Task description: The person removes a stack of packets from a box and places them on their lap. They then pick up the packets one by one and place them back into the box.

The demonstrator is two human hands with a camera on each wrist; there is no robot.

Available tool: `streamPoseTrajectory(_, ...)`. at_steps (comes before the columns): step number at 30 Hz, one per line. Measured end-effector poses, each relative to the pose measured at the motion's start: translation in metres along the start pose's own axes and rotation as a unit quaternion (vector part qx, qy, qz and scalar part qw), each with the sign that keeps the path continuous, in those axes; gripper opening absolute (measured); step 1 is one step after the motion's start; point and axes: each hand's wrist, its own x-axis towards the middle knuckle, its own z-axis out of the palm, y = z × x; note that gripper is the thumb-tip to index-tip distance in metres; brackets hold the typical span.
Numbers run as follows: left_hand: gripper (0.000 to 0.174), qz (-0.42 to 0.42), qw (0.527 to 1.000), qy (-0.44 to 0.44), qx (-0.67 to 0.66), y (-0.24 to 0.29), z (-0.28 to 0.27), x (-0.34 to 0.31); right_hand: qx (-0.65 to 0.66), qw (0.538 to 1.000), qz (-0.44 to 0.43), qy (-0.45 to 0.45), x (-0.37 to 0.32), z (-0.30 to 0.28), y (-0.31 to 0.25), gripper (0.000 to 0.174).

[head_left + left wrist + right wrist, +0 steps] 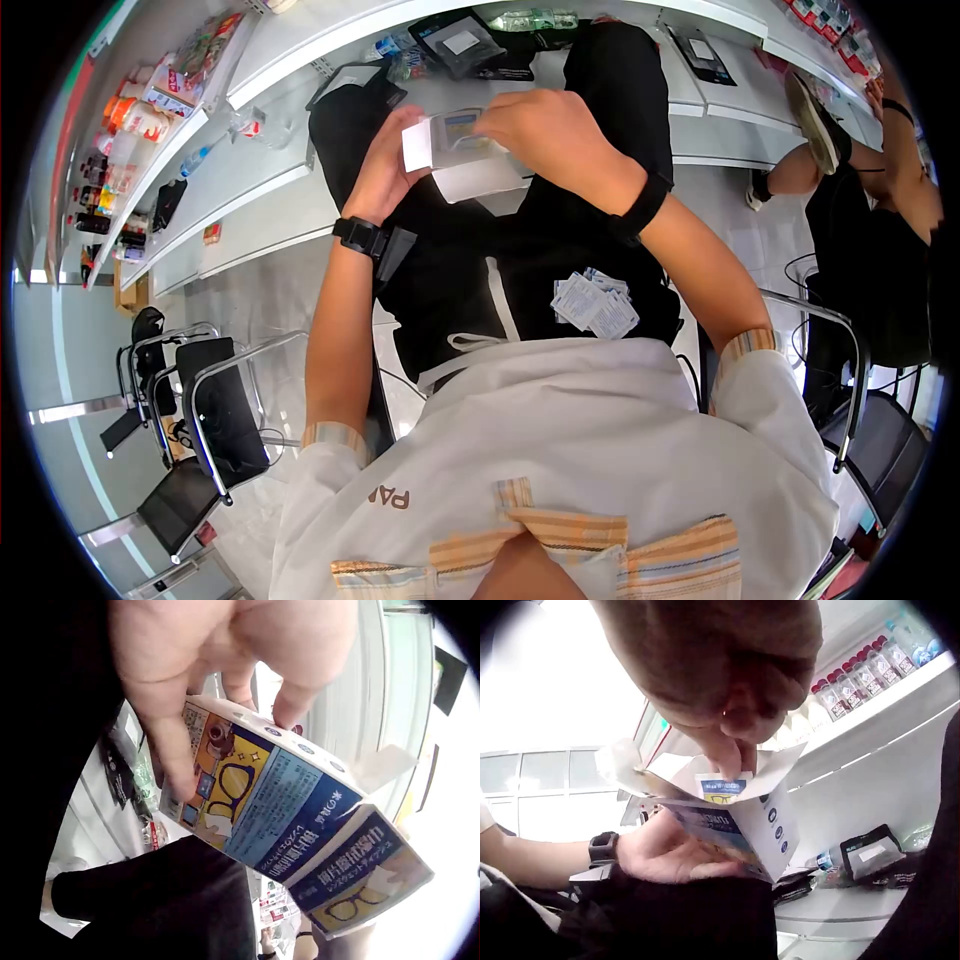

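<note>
My left hand [385,172] grips a small blue and yellow carton [455,148] printed with eyeglasses, held above my lap with its white top flaps open. The left wrist view shows the carton [285,817] from below, my left hand's fingers [225,652] wrapped round its end. My right hand [540,130] reaches into the open top. There its fingertips [724,746] pinch a small sachet [721,787] that stands half out of the carton [750,825]. A pile of several white sachets [595,300] lies on my black trousers.
White shelves [250,170] run ahead of my knees, with bottles [130,130] at the left and black pouches [460,40] further back. Black metal-framed chairs [215,400] stand to my left. Another person [880,190] sits at the right.
</note>
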Motion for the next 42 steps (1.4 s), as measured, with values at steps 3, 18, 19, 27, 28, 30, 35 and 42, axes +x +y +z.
streamPoseTrajectory(3,0.03,0.0,1.0,0.008,-0.01,-0.001,0.006,-0.002,-0.018,1.0,0.002,-0.017,0.001,-0.002,-0.002,0.013)
streamPoseTrajectory(18,0.035,0.017,0.991,-0.061,-0.116,-0.018,-0.027,0.006,0.168,0.983,-0.029,-0.068,0.026,-0.032,-0.035,0.016)
streamPoseTrajectory(19,0.035,0.021,0.991,-0.06,-0.117,-0.014,-0.021,0.004,0.167,0.983,-0.034,-0.069,0.025,-0.031,-0.038,0.016)
streamPoseTrajectory(27,0.038,0.017,0.997,0.007,0.072,-0.01,-0.002,-0.001,0.183,0.962,0.02,-0.2,0.013,-0.012,-0.029,0.021)
streamPoseTrajectory(28,0.038,0.017,0.996,0.014,0.087,-0.008,0.001,-0.001,0.196,0.961,0.026,-0.191,0.013,-0.012,-0.03,0.022)
streamPoseTrajectory(30,0.039,0.023,0.994,0.021,0.103,-0.006,0.004,0.0,0.194,0.961,0.022,-0.197,0.014,-0.013,-0.031,0.024)
streamPoseTrajectory(35,0.039,0.025,0.994,0.023,0.106,-0.005,0.005,-0.002,0.17,0.963,0.019,-0.208,0.012,-0.014,-0.033,0.03)
streamPoseTrajectory(42,0.039,0.021,0.995,0.016,0.1,-0.007,0.004,0.0,0.128,0.964,0.048,-0.228,0.008,-0.014,-0.033,0.04)
